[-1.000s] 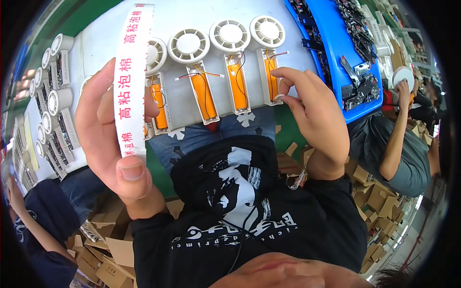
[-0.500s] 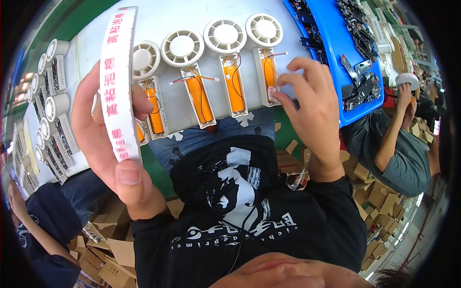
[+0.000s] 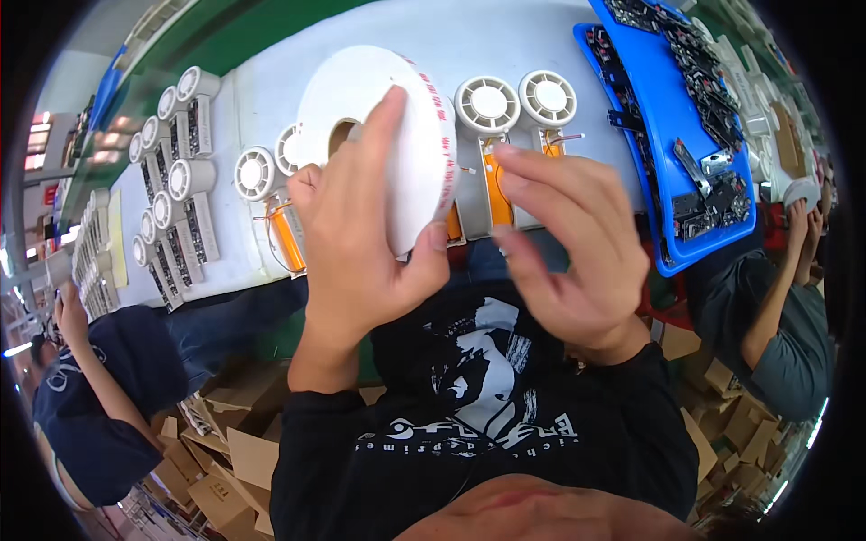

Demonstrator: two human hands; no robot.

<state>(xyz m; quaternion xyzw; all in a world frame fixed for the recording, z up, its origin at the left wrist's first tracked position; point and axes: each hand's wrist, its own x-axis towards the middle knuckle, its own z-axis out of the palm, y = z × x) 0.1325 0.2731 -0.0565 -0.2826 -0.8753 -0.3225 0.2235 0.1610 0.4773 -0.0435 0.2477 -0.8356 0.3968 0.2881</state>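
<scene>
My left hand [image 3: 347, 248] grips a large roll of white foam tape [image 3: 417, 167] with red print on its edge. The thumb presses the near side and the fingers lie across the flat face. Close to the roll's right, my right hand [image 3: 582, 248] is raised with its fingers curved and apart, nothing visible between them. It hovers by a white fan unit [image 3: 487, 104], whose long handle case holds an orange battery [image 3: 498, 194]. Another white fan [image 3: 548, 97] lies to its right, partly behind my hand. Further left, a fan unit [image 3: 256, 173] also shows an orange battery; others are hidden by the roll.
A blue tray [image 3: 666, 207] with several black circuit parts stands on the right of the pale table [image 3: 271, 95]. Rows of fan units [image 3: 180, 180] with circuit boards lie left. People work on both sides. Cardboard boxes [image 3: 221, 496] lie below.
The tape roll has turned from edge-on to show its flat face and moved right, towards my right hand. My right hand has drawn away from the rightmost fan's battery. The view has shifted.
</scene>
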